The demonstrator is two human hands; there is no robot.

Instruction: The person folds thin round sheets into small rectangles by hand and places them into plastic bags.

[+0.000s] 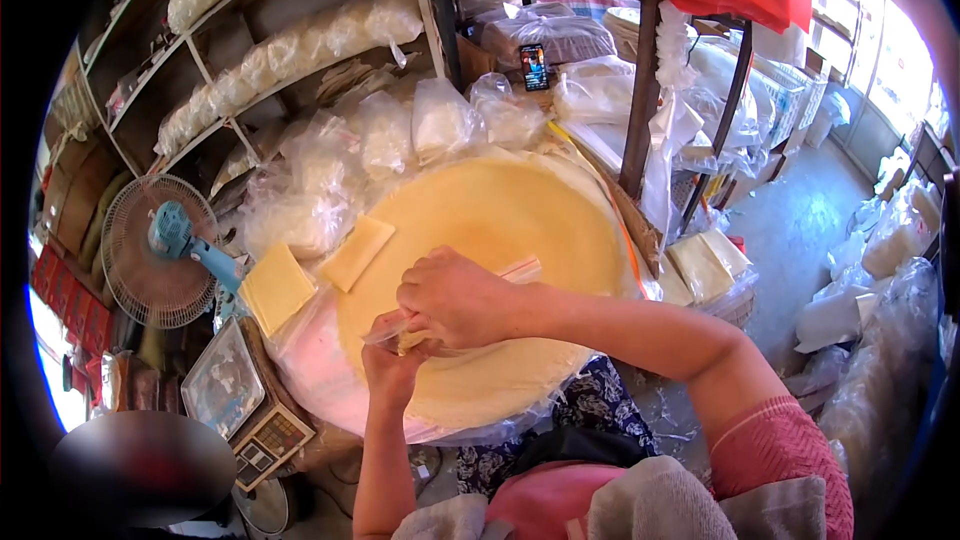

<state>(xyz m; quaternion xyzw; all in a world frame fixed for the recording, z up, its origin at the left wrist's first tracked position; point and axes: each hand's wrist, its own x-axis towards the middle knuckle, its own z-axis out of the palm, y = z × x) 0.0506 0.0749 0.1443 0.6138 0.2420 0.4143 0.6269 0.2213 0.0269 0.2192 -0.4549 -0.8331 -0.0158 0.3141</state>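
Observation:
Over a round yellow tabletop [470,205], both my hands are closed together on a thin clear plastic bag [382,334]. My left hand [393,365] grips it from below, near the table's left front part. Bent over the left fingertips, my right hand [455,298] pinches the same plastic and hides much of it. A clear strip with a red line [520,270] shows beyond the right wrist; I cannot tell whether it belongs to the held bag. Left of the hands lie a flat yellow stack [358,253] and a larger square yellow stack [277,288].
Several filled clear bags [383,135] line the table's back edge. At the left stand a fan [160,248] and a weighing scale [225,380]. A phone [534,67] is propped among bags behind a dark post [641,95]. Shelves [275,65] hold more bags.

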